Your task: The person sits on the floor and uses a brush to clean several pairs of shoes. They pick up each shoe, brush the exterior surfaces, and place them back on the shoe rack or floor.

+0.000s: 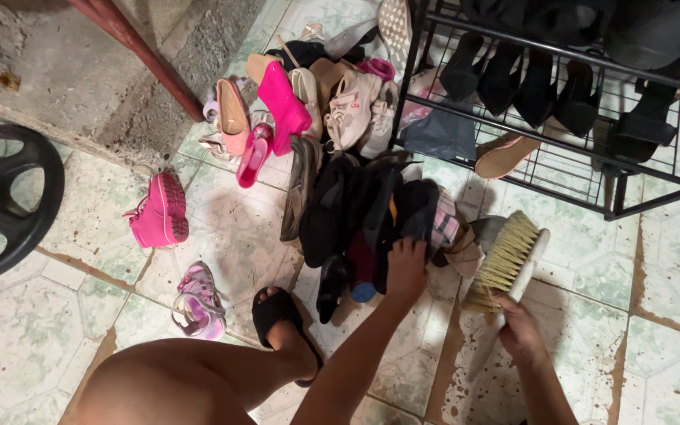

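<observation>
1. Tiled floor [57, 330], stained, strewn with a heap of shoes beside a black shoe rack [560, 149].
2. Left hand [407, 267] pressed down on a dark shoe [399, 216] in the heap; grip closed over its edge, shoe directly beneath, long axis running away from the body.
3. Right hand [517, 327] wrapped tight around a brush [505, 264], bristles leftward, just right of the shoe.
4. Left hand nearer the shoe.

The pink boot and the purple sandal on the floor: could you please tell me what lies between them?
In the head view, only bare tile lies between the pink boot and the purple sandal.
</observation>
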